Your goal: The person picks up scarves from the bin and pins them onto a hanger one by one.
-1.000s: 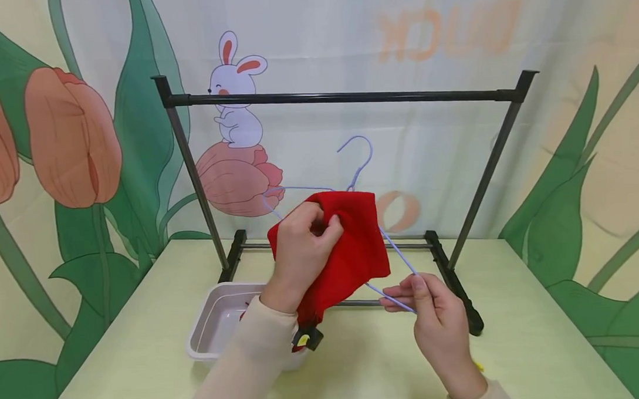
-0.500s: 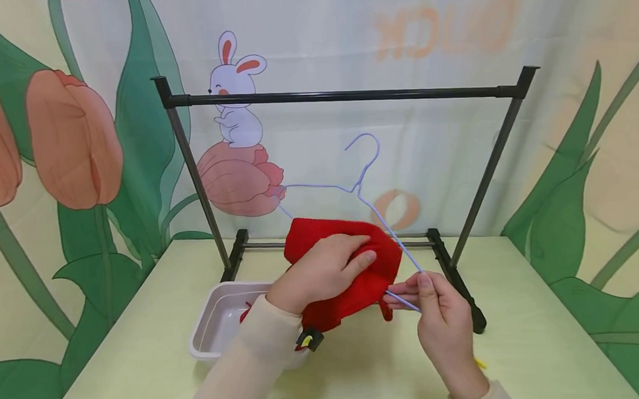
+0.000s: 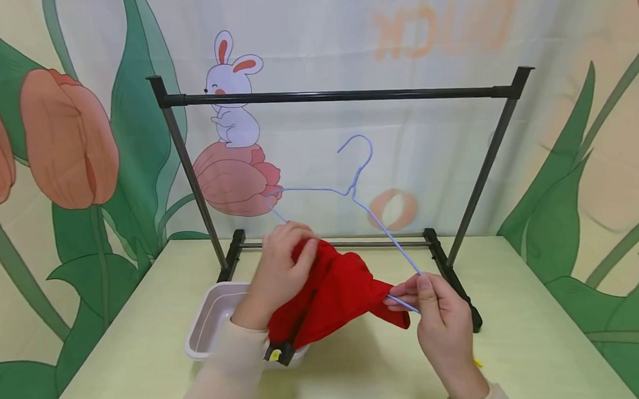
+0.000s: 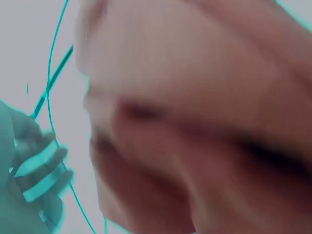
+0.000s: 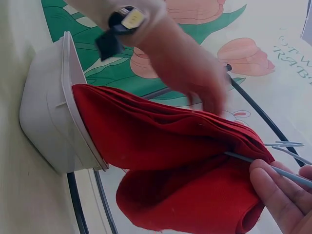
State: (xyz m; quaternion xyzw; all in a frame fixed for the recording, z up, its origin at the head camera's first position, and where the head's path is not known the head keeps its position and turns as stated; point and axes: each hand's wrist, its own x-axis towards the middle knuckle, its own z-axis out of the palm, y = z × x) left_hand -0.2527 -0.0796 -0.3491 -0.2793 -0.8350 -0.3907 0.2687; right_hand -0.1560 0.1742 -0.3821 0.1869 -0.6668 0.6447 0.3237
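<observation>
A red cloth (image 3: 333, 299), folded in several layers, hangs in front of a lavender wire hanger (image 3: 386, 229). The hanger's lower bar runs into the cloth's folds, as the right wrist view shows; its middle is hidden. My right hand (image 3: 442, 324) holds the hanger's right corner between thumb and fingers. My left hand (image 3: 280, 271) grips the cloth's upper left part, thumb facing the curled fingers. In the left wrist view this hand is blurred and fills most of the picture. The hanger's hook points up, below the rack's bar and apart from it.
Behind stands a black garment rack (image 3: 321, 96) on a pale table (image 3: 124, 347). A white plastic basin (image 3: 197, 336) sits at its left front, partly behind the left arm. A small yellow thing (image 3: 478, 362) shows beside my right wrist. Printed curtains close the back.
The cloth has dropped from the hanger's upper part to below the lower bar. My left hand moved down and right over it, then back left. My right hand keeps hold of the hanger.
</observation>
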